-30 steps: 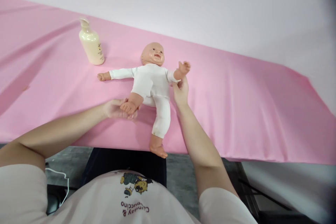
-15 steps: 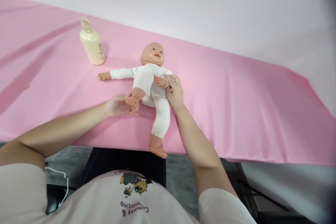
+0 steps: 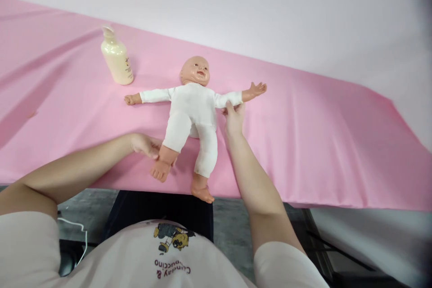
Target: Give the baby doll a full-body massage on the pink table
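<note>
doll (image 3: 192, 110) limbs now outstretched

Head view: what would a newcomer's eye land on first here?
A baby doll in a white suit lies face up, arms spread, mid-table on the pink cloth. The left hand grips its ankle; the right hand holds its arm. A cream bottle stands upright at far left.

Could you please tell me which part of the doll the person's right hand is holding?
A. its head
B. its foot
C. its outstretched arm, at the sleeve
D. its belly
C: the right hand grips the sleeve of the doll on the arm stretched out sideways, while the left hand holds a lower leg by the ankle.
</note>
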Motion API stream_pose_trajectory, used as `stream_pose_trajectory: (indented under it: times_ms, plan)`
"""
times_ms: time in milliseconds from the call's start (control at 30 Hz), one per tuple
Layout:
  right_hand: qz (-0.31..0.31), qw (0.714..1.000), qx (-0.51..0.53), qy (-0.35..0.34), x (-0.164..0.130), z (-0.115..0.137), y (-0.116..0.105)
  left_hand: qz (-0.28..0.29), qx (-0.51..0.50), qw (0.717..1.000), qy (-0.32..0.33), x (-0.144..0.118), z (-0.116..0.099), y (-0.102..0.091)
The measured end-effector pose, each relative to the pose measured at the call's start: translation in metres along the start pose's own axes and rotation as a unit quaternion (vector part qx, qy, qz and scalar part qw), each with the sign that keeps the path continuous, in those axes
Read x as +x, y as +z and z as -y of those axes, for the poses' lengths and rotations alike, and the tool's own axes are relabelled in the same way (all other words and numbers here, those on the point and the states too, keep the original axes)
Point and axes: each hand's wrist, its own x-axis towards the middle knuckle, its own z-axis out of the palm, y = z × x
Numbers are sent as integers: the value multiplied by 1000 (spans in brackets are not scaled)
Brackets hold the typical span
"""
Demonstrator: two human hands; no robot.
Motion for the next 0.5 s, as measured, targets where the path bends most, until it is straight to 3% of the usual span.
stream_pose_trajectory:
  times_ms: [167, 300, 400, 500]
  plan:
    - [-69, 982, 124, 126, 11, -10, -2, -19, 86, 994, -59, -8, -4, 17]
    - [-113, 958, 149, 218, 15, -12, -2, -39, 102, 993, -55, -8, -5, 20]
    - [-121, 955, 160, 220, 13, -9, 0, -14, 88, 995, -53, -4, -6, 12]
    - [-97, 968, 153, 171, 9, -6, 2, 31, 59, 997, -38, -1, -4, 1]
